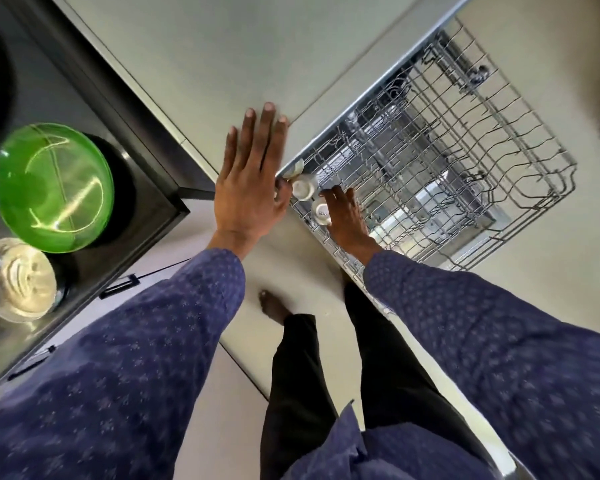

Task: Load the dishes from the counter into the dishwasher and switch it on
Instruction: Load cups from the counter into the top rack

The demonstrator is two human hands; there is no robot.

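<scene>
Your right hand (343,216) rests on a small white cup (321,212) in the near corner of the rack (465,161); whether it grips, you cannot tell. Your left hand (253,181) is flat, holding nothing. The green bowl (52,187) waits on the desk (146,188), nearer your left.
</scene>
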